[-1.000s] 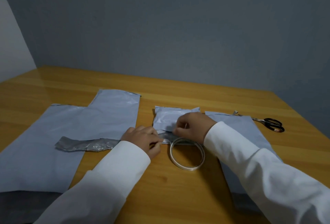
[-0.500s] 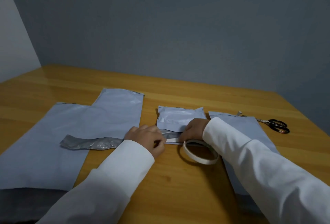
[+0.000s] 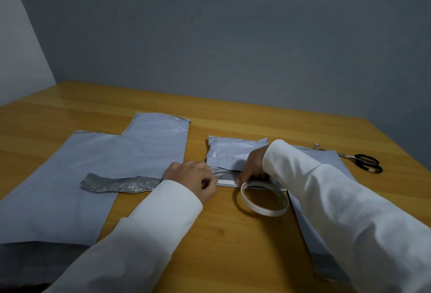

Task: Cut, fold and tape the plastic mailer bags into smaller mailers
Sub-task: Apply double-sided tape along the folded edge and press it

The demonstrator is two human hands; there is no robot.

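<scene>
A small folded grey mailer (image 3: pixel 229 151) lies mid-table with its dark inner flap toward me. A white tape strip (image 3: pixel 227 182) runs along the flap's near edge. My left hand (image 3: pixel 194 179) pinches the strip's left end with curled fingers. My right hand (image 3: pixel 253 164) presses the strip down at its right end, fingertips on the flap. The white tape roll (image 3: pixel 263 198) lies flat on the table just below my right hand, with the strip leading to it.
A large cut grey mailer (image 3: pixel 77 176) covers the table's left, with a crumpled dark grey offcut (image 3: pixel 119 184) on it. Another mailer (image 3: pixel 326 159) lies under my right sleeve. Black-handled scissors (image 3: pixel 363 163) rest at the far right near the table edge.
My right hand slid rightward along the flap, laying out more tape. The tape roll moved right with it. My left hand stayed at the strip's left end.
</scene>
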